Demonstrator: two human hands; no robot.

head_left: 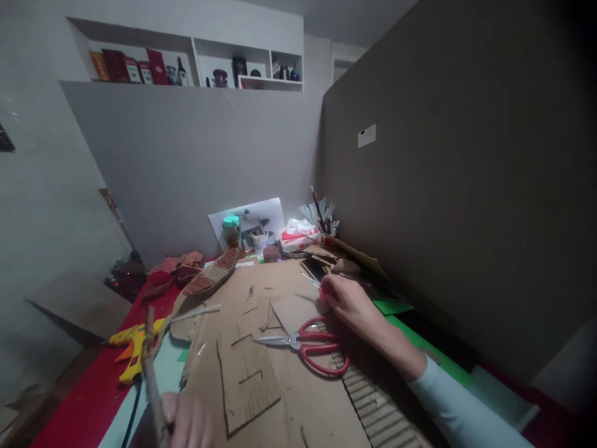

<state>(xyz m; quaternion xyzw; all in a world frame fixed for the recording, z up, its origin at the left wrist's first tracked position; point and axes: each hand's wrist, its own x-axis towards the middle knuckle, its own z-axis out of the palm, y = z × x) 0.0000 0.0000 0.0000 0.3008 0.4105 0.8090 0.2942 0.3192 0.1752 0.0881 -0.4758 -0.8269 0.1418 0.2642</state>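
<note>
My left hand (189, 420) grips a brown stick (151, 379); my right hand (347, 302) grips a red-handled tool (321, 292). Step, as judged: tool handling. Next move calls for clearance above the scissors (293, 340).

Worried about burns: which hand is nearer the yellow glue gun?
Left: the left hand lies nearer the camera, right of the glue gun; the right hand is across the cardboard.
</note>
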